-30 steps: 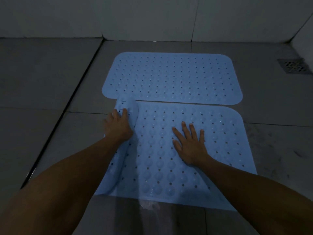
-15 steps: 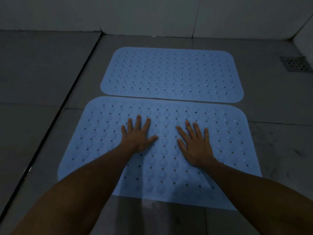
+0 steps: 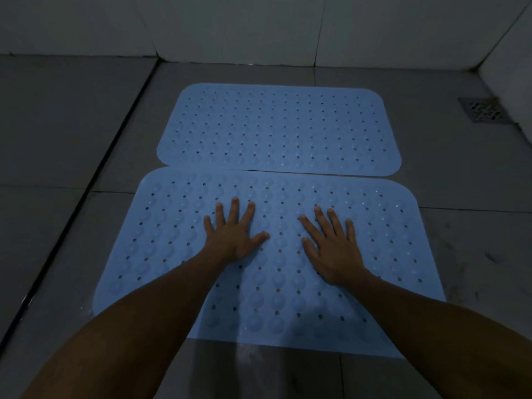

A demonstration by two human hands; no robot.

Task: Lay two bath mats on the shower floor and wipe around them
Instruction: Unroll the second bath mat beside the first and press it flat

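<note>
Two light blue perforated bath mats lie flat on the grey tiled shower floor. The far mat sits near the back wall. The near mat lies right in front of it, their long edges touching or slightly overlapping. My left hand rests palm down on the near mat's middle, fingers spread. Beside it, to the right, my right hand presses flat on the same mat, fingers apart. Neither hand grips anything. My forearms hide part of the near mat's front edge.
A square metal floor drain sits at the far right by the wall. White tiled walls close off the back and right side. A dark floor joint runs diagonally along the left. The floor to the right looks smudged.
One second ago my left hand held the near mat's curled left end; that end now lies unrolled and flat, and the left hand has moved to the mat's middle, palm down.
</note>
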